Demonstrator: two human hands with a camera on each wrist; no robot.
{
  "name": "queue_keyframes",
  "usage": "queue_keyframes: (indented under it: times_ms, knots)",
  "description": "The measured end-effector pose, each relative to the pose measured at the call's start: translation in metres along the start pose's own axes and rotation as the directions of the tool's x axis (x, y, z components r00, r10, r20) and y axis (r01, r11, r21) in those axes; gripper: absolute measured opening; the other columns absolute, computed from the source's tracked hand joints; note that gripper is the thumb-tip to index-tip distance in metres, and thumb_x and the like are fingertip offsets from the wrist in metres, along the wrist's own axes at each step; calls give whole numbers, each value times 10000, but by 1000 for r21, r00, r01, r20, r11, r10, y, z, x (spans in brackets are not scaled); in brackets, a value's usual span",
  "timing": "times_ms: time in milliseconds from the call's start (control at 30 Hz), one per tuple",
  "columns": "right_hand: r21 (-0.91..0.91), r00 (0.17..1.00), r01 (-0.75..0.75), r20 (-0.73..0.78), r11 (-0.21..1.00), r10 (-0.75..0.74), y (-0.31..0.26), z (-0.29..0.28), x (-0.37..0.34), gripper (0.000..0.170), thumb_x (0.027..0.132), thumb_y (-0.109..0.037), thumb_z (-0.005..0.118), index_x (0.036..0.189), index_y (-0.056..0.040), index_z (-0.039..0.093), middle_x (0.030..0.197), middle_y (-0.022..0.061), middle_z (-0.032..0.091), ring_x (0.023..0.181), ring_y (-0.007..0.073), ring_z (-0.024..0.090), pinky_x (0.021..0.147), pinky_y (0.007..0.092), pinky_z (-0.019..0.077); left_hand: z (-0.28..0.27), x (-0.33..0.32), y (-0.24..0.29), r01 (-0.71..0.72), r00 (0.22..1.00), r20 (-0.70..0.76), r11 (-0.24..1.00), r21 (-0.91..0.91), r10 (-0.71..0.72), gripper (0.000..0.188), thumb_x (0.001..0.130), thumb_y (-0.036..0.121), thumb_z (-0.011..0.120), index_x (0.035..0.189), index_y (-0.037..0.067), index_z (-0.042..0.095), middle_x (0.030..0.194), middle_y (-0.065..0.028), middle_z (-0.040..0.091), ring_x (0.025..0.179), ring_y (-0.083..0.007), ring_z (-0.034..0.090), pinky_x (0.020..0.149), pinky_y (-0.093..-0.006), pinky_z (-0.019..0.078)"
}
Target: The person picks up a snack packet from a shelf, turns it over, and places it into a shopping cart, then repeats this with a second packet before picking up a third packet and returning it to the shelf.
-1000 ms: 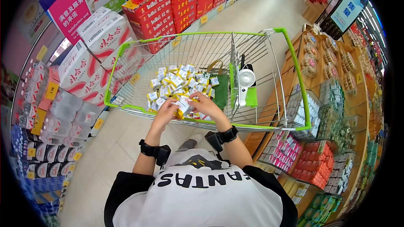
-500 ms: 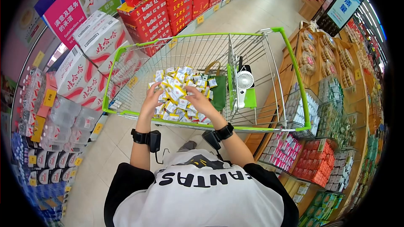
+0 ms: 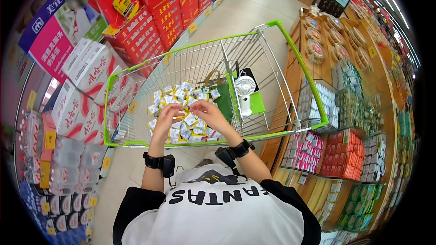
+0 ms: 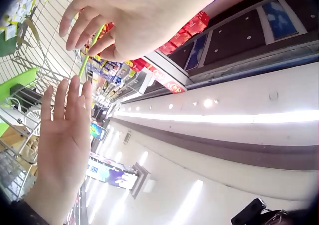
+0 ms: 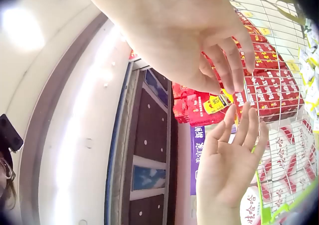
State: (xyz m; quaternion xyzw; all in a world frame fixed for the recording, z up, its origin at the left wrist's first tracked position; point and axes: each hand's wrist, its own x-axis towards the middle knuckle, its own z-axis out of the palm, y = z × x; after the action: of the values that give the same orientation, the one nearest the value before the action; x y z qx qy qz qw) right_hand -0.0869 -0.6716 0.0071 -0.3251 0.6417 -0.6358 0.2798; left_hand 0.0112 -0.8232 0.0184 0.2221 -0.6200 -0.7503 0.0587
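Small white-and-yellow packets (image 3: pixel 186 129) lie in a loose heap in the shopping cart (image 3: pixel 108 109). Over the heap are my left hand (image 3: pixel 167 120) and right hand (image 3: pixel 210 117), fingertips pointing toward each other with a small gap between. In the left wrist view, my right hand (image 4: pixel 64 145) shows an empty palm and extended fingers. The right wrist view has my left hand (image 5: pixel 229 167) with loosely bent fingers and nothing in it. A green bag (image 3: pixel 222 102) lies beside the packets.
A white handheld fan (image 3: pixel 245 86) and a dark phone-like object (image 3: pixel 249 76) sit in the cart's rear section. Stacked white cartons (image 3: pixel 75 113) and red drink boxes (image 3: pixel 136 36) stand to the left. Wooden shelves (image 3: pixel 290 63) of packaged snacks run along the right.
One second ago both hands held packets low at the heap's near side. They have let go and drawn up over the pile, empty. The head view has turned, shifting the cart leftward.
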Motion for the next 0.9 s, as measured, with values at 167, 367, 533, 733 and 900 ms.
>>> queue_keyframes:
  times_ms: [167,367,533,733,900]
  knots:
    - [35,999,39,-25,999,-38,-3,-11,-8,181,774,-38,514,953,-25,536,865,42,574,797,101,546,709,233,436,27,4,18,-82,987,140,996,21,78,196,805,143,439,958,45,512,918,-56,555,832,-142,547,721,-262,430]
    - [35,991,-4,-134,999,9,-15,-29,-21,165,782,-49,525,943,-14,521,850,39,571,783,95,543,694,222,436,55,14,26,-195,935,313,978,68,164,174,784,76,451,935,28,523,890,-46,557,809,-121,537,715,-249,418]
    - [35,967,23,-256,999,-13,-25,-43,-39,143,773,-46,540,913,-19,530,809,31,566,761,96,541,689,221,433,76,27,23,-213,890,423,975,59,169,166,796,82,453,937,15,509,864,-59,555,781,-128,541,720,-252,429]
    - [-144,892,53,-438,988,-112,-37,-58,-70,96,744,-18,531,839,-10,517,764,49,570,737,120,556,654,241,446,112,34,27,-206,790,593,978,15,157,150,791,50,457,925,-3,499,866,-65,545,798,-140,542,731,-264,433]
    - [-133,810,-10,-582,991,-70,-64,-65,-105,89,722,-22,527,811,-20,517,742,44,571,736,120,562,638,239,435,144,22,40,-153,677,728,988,-4,107,159,781,13,456,937,-8,485,871,-64,539,802,-136,540,731,-254,418]
